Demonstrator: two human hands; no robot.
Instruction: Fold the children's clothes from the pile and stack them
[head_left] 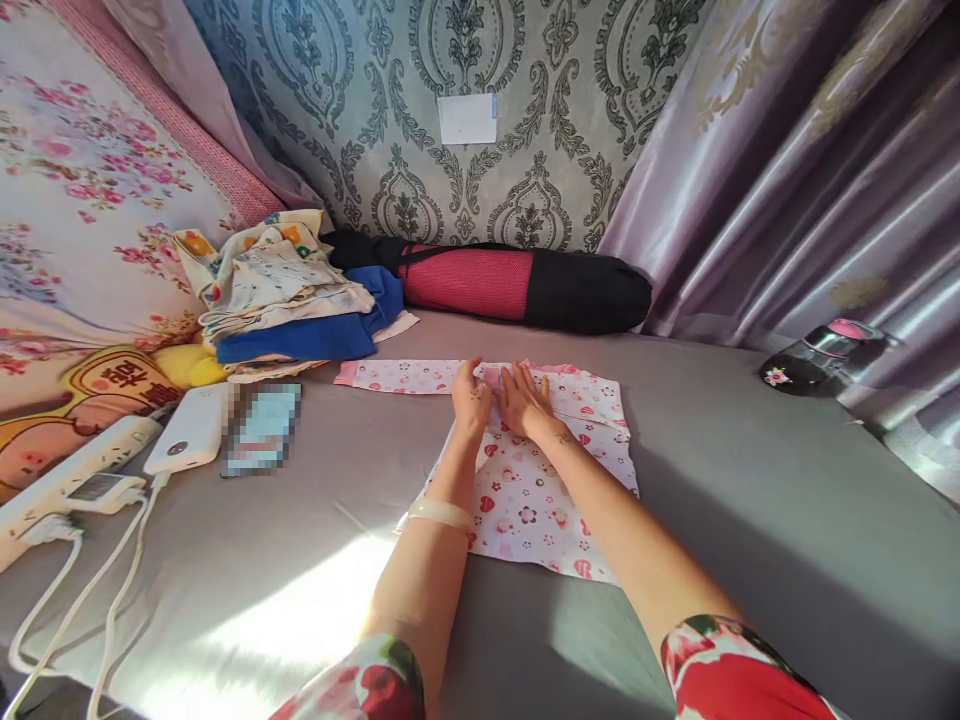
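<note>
The printed top point(536, 510) lies under the left hand point(472, 400), finger grip unclear, and right hand point(526, 402), fingers slightly apart; 1 sleeve point(405, 376) stretches left, nearer the left hand.

White glare and dark shadows on the grey sheet point(720, 470)

One view serves: a camera worn on the person's head, looking forward and down across a grey surface point(322, 540). It sits close behind the work, the left sleeve point(360, 685) cut off near 7 o'clock, the right sleeve point(750, 675) between 4 and 5. The left hand point(473, 400) and right hand point(525, 402) fall near the dial's centre. The patterned wall point(465, 195) stands farthest off, at 12 o'clock; the wide frame also takes in a power strip point(75, 480) between 8 and 9 and a bottle point(810, 360) at 3.
</note>
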